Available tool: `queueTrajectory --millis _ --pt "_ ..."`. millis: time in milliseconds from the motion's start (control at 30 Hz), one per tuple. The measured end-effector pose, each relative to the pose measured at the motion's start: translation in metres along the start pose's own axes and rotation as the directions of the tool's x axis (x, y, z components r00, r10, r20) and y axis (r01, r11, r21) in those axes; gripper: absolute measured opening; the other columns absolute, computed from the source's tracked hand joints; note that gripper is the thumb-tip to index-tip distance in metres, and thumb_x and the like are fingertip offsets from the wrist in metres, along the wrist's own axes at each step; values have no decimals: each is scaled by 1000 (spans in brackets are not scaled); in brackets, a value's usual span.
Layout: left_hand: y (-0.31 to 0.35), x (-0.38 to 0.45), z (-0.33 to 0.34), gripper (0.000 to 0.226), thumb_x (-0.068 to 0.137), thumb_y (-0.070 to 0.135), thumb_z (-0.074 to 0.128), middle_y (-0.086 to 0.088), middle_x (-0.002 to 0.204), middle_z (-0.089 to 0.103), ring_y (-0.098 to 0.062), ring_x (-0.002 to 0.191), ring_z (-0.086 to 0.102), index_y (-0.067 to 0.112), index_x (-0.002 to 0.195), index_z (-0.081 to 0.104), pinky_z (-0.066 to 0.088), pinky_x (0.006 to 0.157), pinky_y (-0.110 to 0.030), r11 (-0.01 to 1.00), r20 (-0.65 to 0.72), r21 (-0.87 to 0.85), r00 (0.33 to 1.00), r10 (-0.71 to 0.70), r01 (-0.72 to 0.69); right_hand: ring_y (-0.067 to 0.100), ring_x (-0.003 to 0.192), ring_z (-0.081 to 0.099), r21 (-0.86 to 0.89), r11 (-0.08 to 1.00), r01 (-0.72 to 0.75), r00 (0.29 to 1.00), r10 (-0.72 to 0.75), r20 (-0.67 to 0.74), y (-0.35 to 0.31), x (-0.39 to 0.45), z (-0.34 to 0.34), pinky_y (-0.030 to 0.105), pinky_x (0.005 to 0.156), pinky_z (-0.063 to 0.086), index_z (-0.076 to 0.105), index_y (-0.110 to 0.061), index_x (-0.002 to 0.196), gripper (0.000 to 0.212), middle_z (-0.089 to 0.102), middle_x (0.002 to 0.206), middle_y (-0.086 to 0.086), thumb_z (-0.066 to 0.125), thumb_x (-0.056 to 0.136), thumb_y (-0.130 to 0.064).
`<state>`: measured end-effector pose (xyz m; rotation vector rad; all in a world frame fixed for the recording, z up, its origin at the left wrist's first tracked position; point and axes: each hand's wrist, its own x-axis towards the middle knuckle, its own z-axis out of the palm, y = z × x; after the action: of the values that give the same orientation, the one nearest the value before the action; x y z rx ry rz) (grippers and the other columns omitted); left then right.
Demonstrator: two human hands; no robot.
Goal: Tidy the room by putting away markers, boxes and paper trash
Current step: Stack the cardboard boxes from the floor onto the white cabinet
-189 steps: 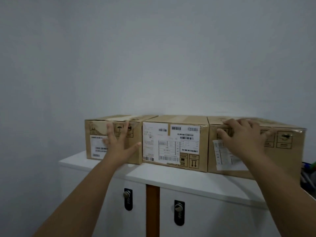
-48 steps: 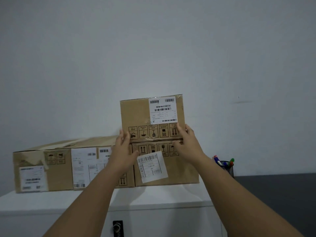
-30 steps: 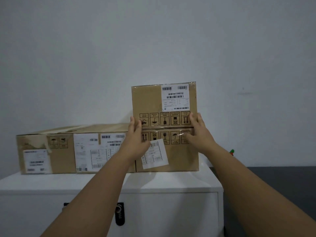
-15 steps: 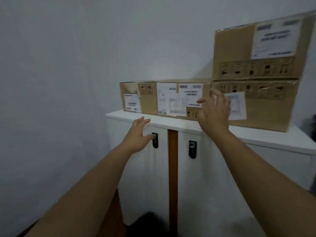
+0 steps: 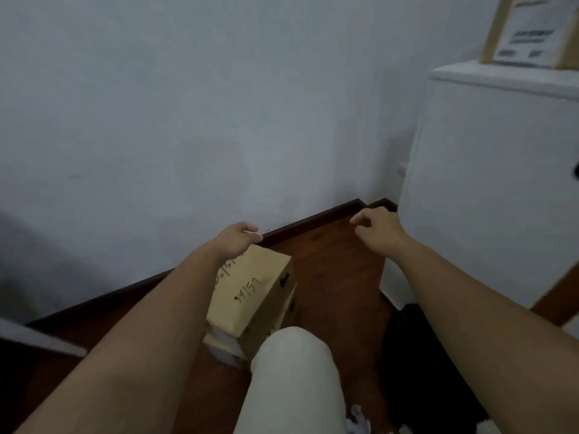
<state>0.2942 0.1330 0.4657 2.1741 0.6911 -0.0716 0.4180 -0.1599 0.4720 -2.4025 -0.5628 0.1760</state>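
The view tilts down toward a dark reddish wooden floor (image 5: 338, 277) where it meets a pale grey-white wall (image 5: 188, 104), with a dark baseboard (image 5: 313, 219) running along the join. Just left of the frame's centre, a cardboard box (image 5: 250, 292) stands on the floor with handwritten numbers in dark ink on its top face and small dark marks on its right side. Something pale and crumpled shows at its lower near corner — too blurred to name.

The left hand (image 5: 236, 238) hovers at the far upper edge of that box, fingers curled loosely and empty; whether it touches the cardboard cannot be told. The right hand (image 5: 377, 227) hangs in the air right of centre, well apart from the box, fingers half curled and holding nothing, close to the lower left corner of a white cabinet (image 5: 485, 183).

That cabinet fills the right side of the frame. On its top, in the upper right corner, sits another cardboard box (image 5: 495, 29) with a white printed label (image 5: 526, 29), only partly in view.

At the bottom centre a knee in light trousers (image 5: 294, 380) pushes up, covering the near corner of the floor box — a scrap of white paper (image 5: 357, 421) lies on the floor just to its right.
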Motion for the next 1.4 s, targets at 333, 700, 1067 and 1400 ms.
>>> queueTrajectory --millis 333,700,1067,1400 --pt "-225 29 -12 54 87 29 67 -12 136 54 -30 116 55 14 136 49 49 97 -40 893 -122 -60 885 -449 445 25 95 61 7 969 -245 787 195 586 -3 29 212 36 86 47 65 -4 113 29 64 120 20 60 90 -21" --pt "-345 91 -4 115 68 60 77 -7 160 26 -30 144 28 17 155 16 27 116 -49 830 -109 -219 832 -544 514 21 105 56 12 880 -476 516 268 813 18 43 323 29 78 47 51 -19 136 40 55 132 7 52 97 -29" --pt "-312 62 103 81 62 48 86 -2 124 43 -21 113 53 31 134 53 49 100 -45 802 -160 -484 865 -475 350 34 126 48 533 340 -775 628 315 712 28 24 354 65 101 40 34 -42 138 55 49 139 3 61 91 -30" --pt "-153 69 54 71 65 33 85 18 110 69 -7 98 68 49 127 53 60 78 -35 684 -230 -727 961 -155 -64 29 123 53 838 109 -534 828 267 493 13 18 245 65 95 45 35 -41 144 85 55 136 4 74 73 -14"
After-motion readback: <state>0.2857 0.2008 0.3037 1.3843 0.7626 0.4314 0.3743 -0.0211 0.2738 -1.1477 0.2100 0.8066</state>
